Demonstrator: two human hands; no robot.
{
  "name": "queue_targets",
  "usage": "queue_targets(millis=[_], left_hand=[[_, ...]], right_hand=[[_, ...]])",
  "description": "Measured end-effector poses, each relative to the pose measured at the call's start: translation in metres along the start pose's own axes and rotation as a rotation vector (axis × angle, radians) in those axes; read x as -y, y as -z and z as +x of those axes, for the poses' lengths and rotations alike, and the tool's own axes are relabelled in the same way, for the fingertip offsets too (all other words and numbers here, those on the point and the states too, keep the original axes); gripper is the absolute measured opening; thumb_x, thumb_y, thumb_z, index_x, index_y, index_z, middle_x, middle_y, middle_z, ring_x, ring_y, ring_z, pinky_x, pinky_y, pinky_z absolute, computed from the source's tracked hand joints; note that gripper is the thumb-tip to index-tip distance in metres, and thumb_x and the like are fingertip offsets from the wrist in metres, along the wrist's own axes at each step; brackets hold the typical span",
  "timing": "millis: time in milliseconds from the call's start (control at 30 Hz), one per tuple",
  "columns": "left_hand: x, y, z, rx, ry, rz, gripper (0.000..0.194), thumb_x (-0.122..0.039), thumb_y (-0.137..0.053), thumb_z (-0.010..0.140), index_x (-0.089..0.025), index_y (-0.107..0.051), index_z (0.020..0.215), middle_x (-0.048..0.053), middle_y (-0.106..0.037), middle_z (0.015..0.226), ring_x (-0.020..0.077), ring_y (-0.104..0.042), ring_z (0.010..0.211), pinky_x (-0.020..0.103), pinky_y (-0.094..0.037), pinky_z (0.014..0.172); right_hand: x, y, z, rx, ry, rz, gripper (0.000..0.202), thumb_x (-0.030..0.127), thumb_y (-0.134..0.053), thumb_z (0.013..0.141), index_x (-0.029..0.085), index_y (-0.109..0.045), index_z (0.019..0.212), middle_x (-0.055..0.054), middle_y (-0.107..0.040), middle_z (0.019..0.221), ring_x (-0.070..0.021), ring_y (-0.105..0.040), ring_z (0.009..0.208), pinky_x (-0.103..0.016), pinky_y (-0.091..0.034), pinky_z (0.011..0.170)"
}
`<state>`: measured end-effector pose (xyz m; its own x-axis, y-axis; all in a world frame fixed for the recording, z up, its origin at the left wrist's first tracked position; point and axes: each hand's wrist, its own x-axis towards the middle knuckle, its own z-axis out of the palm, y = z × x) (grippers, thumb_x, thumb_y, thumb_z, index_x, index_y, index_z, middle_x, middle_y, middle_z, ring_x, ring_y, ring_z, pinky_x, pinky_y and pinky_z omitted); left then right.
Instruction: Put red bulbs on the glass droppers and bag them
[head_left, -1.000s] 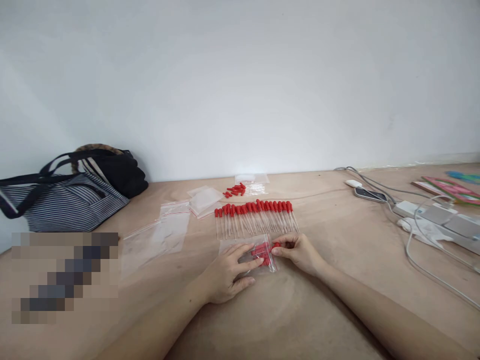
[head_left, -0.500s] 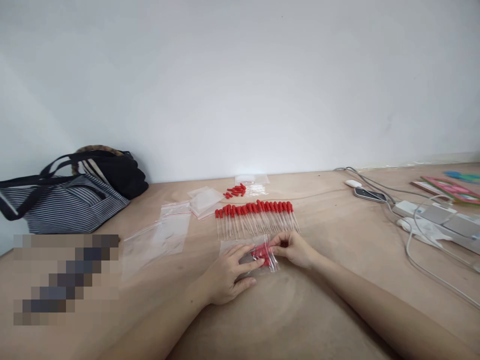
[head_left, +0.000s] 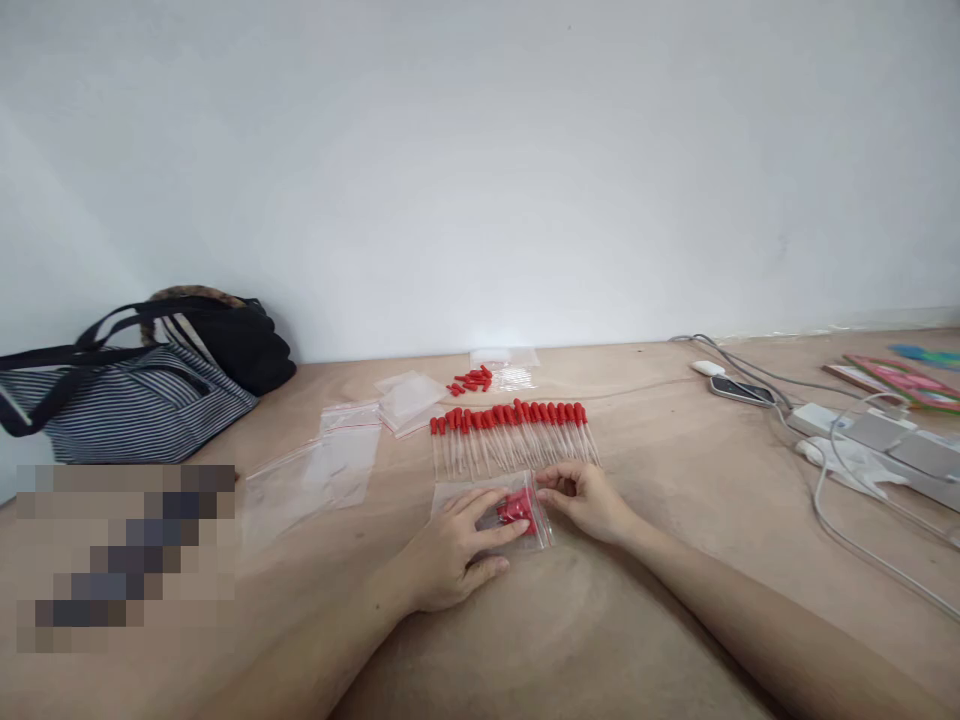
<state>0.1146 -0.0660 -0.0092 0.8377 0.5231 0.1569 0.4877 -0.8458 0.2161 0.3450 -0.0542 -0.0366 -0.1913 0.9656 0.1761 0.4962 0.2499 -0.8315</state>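
Note:
A clear zip-lock bag (head_left: 541, 530) lies flat on the table, with red-bulbed droppers (head_left: 517, 508) inside it. My left hand (head_left: 461, 550) rests on the bag with its fingers stretched out, pressing it down and hiding part of it. At the bag's zip end, my right hand (head_left: 585, 497) pinches the edge between thumb and fingers. Just beyond both hands is a row of several droppers (head_left: 517, 435), their red bulbs pointing away from me and their clear tubes toward me.
Loose red bulbs (head_left: 474, 380) lie beside a bag of clear tubes (head_left: 514, 377) near the wall. Flat plastic bags (head_left: 341, 455) are spread at left. A striped bag (head_left: 150, 410) stands farther left. On the right are a phone (head_left: 741, 390), a power strip (head_left: 926, 455) and cables.
The bag's zip end now lies flatter and slightly farther left. My right hand has shifted a little left with it; my left hand stays spread on the bag.

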Motion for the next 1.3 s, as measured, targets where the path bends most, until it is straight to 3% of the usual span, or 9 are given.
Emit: queue_targets(millis=[300,400,600,767,900,1067,1200,1300], left_hand=[[0.005,-0.007,0.0,-0.042,-0.058,0.018,0.041,-0.028,-0.048,0.083,-0.034,-0.045,0.124,0.009,-0.034,0.134,0.0293,-0.036,0.12,0.048,-0.038,0.092],[0.002,-0.003,0.001,-0.049,-0.065,0.02,0.039,-0.027,-0.048,0.083,-0.033,-0.046,0.122,0.01,-0.036,0.133,0.0279,-0.037,0.119,0.047,-0.038,0.092],[-0.003,0.001,0.001,-0.038,-0.054,0.02,0.039,-0.025,-0.051,0.082,-0.032,-0.049,0.12,0.01,-0.038,0.133,0.0281,-0.039,0.118,0.049,-0.037,0.093],[-0.004,0.001,-0.001,-0.029,-0.077,-0.011,0.042,-0.027,-0.053,0.081,-0.032,-0.046,0.122,0.01,-0.034,0.136,0.0283,-0.037,0.12,0.048,-0.038,0.092],[-0.004,0.003,-0.003,-0.003,-0.045,-0.024,0.044,-0.028,-0.054,0.081,-0.032,-0.046,0.123,0.011,-0.033,0.136,0.0288,-0.035,0.122,0.048,-0.037,0.093],[-0.004,0.003,-0.003,0.001,-0.036,-0.039,0.04,-0.029,-0.053,0.081,-0.032,-0.048,0.121,0.01,-0.037,0.134,0.0279,-0.037,0.121,0.047,-0.038,0.093],[-0.004,0.002,-0.002,0.007,-0.037,-0.04,0.039,-0.029,-0.053,0.081,-0.033,-0.049,0.12,0.009,-0.038,0.133,0.0278,-0.038,0.12,0.048,-0.037,0.094],[-0.004,0.003,-0.002,0.02,-0.041,-0.038,0.039,-0.028,-0.053,0.082,-0.033,-0.049,0.12,0.009,-0.038,0.133,0.0282,-0.037,0.121,0.048,-0.036,0.094]], right_hand=[[-0.004,-0.005,0.012,-0.004,0.104,-0.14,0.01,0.023,-0.062,0.069,0.026,-0.071,0.073,-0.001,-0.065,0.088,-0.0165,-0.058,0.082,-0.03,-0.044,0.076],[-0.005,-0.01,0.016,-0.035,0.07,-0.099,0.008,0.022,-0.064,0.067,0.026,-0.07,0.07,-0.001,-0.067,0.086,-0.0179,-0.059,0.082,-0.033,-0.043,0.078],[-0.008,-0.023,0.016,-0.098,-0.115,0.084,0.011,0.027,-0.066,0.063,0.017,-0.064,0.068,-0.002,-0.065,0.066,-0.0136,-0.058,0.059,-0.025,-0.046,0.058],[-0.01,-0.017,0.009,-0.031,-0.22,0.269,0.033,0.021,-0.065,0.062,0.015,-0.057,0.093,0.004,-0.058,0.055,-0.0089,-0.051,0.047,-0.02,-0.041,0.048],[-0.007,-0.004,0.006,0.125,-0.201,0.312,0.015,0.026,-0.063,0.064,0.014,-0.06,0.073,0.005,-0.05,0.05,-0.0071,-0.043,0.046,-0.02,-0.036,0.047],[-0.004,-0.005,0.008,0.131,-0.164,0.337,0.012,0.023,-0.062,0.064,0.015,-0.055,0.07,0.003,-0.055,0.059,-0.008,-0.047,0.053,-0.02,-0.039,0.052],[0.0,-0.01,0.005,0.12,-0.128,0.233,0.031,0.015,-0.053,0.066,0.017,-0.056,0.097,0.003,-0.057,0.062,-0.0093,-0.051,0.055,-0.021,-0.041,0.055],[0.006,-0.01,0.0,0.049,-0.135,-0.039,0.024,0.014,-0.049,0.067,0.02,-0.063,0.085,0.003,-0.06,0.062,-0.0098,-0.05,0.053,-0.022,-0.039,0.054]])
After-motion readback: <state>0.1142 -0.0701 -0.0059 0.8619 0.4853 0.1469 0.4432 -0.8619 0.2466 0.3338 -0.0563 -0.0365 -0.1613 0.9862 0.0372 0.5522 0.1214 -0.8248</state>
